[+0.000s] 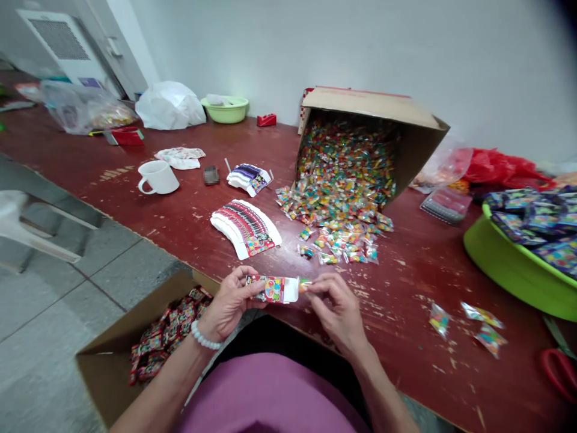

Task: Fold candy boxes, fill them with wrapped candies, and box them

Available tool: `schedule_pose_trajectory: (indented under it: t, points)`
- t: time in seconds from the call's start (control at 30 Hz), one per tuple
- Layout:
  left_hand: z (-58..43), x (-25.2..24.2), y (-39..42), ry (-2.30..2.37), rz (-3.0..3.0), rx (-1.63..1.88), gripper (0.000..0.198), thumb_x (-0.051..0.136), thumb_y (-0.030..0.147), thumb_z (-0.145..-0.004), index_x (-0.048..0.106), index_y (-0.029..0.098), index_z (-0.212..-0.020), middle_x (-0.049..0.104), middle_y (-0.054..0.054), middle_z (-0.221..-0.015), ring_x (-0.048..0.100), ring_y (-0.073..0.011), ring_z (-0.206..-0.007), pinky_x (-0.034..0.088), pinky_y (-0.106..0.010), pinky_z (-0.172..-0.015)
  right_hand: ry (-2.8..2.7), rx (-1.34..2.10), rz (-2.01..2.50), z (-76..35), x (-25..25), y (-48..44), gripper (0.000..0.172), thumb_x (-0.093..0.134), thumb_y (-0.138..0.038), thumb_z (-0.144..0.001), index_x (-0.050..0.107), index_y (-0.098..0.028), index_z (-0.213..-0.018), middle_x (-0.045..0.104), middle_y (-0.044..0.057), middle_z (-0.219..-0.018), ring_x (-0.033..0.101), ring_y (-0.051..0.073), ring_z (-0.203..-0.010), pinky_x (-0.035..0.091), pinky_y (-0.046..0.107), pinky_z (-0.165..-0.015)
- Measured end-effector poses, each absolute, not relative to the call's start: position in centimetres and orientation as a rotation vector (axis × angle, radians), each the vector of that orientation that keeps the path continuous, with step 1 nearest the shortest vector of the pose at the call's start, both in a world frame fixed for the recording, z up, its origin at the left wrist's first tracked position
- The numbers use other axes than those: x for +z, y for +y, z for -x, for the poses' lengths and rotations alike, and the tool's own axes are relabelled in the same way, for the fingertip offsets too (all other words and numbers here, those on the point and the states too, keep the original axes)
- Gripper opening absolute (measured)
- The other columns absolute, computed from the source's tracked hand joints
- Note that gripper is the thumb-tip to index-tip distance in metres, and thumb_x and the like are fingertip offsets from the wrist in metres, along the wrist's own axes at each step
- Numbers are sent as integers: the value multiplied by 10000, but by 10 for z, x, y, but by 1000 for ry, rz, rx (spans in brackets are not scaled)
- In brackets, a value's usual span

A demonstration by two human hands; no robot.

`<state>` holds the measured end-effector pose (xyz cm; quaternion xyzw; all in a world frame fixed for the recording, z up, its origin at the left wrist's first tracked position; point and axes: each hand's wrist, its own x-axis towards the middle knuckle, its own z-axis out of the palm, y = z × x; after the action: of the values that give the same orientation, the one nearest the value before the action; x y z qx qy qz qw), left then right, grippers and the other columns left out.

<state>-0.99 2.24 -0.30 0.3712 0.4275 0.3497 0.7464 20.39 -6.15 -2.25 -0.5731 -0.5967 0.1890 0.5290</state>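
Observation:
My left hand (234,297) is closed around a small printed candy box (274,289), whose white end flap stands open to the right. Between the thumb and fingers of my right hand (336,307) is a small clear packet of colored candy (304,285), right at the box's open end. Beyond my hands lies a fanned stack of flat red-and-white boxes (246,225). Many candy packets (336,222) spill from a large cardboard carton (419,144) lying on its side.
A carton of filled red boxes (169,331) stands below the table edge at left. On the red table (396,349) are a white mug (158,177), purple flat boxes (249,178), loose packets (482,316), red-handled scissors (559,370) and a green basin (514,276) of dark packets.

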Motion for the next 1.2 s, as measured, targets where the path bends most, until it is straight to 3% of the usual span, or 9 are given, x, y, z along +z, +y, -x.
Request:
schedule_pose_trajectory:
  t: [0.13, 0.3, 0.43, 0.57, 0.87, 1.0, 1.2]
  points:
    - [11, 2, 17, 876, -792, 655, 418, 831, 202, -667, 479, 192, -892, 660, -4, -833, 661, -152, -700, 577, -266, -569, -1688, 533, 1257, -200, -9, -63, 147, 546, -117, -896, 641, -219, -849, 603, 47, -890, 602, 160, -804, 476, 275, -715]
    - [11, -3, 10, 710, -917, 369, 534, 836, 226, -652, 562, 178, -1108, 663, -47, -915, 654, -156, -703, 544, -253, -572, -1869, 845, 1158, -206, 10, -64, 149, 573, -86, -865, 629, -224, -872, 623, 20, -883, 609, 149, -796, 487, 261, -718]
    - [5, -5, 6, 534, -1014, 132, 382, 791, 274, -703, 637, 137, -1024, 647, -47, -888, 643, -137, -676, 533, -252, -623, -1873, 894, 1185, -208, 23, -63, 214, 579, -113, -870, 633, -253, -1023, 609, 45, -1136, 606, 175, -1009, 482, 327, -894]
    - [-2, -4, 3, 509, -972, 249, 390, 706, 266, -777, 557, 187, -1129, 616, -41, -978, 633, -125, -658, 533, -273, -635, -1673, 742, 1317, -214, 22, -61, 279, 587, -123, -854, 611, -262, -1094, 536, 65, -1308, 514, 229, -1218, 410, 424, -1030]
    - [-10, -6, -4, 573, -1007, 452, 332, 585, 123, -793, 526, 204, -1110, 542, 6, -893, 505, -84, -682, 475, -208, -616, -1800, 591, 1298, -198, 10, -66, 292, 611, -217, -877, 629, -287, -1160, 521, 81, -1295, 523, 247, -1205, 456, 419, -1004]
    - [-12, -4, -5, 617, -1035, 470, 339, 570, 140, -800, 518, 209, -1127, 550, 2, -889, 514, -103, -691, 483, -240, -621, -1660, 450, 1387, -194, 11, -66, 382, 597, -230, -884, 545, -268, -1260, 463, 113, -1352, 473, 267, -1264, 433, 459, -1032]
    - [-14, -3, -5, 590, -1050, 515, 405, 570, 82, -756, 527, 208, -1138, 563, 5, -899, 529, -103, -722, 453, -225, -649, -1832, 515, 1330, -189, 11, -65, 349, 601, -185, -866, 595, -281, -1202, 478, 91, -1349, 482, 254, -1250, 438, 436, -1037]
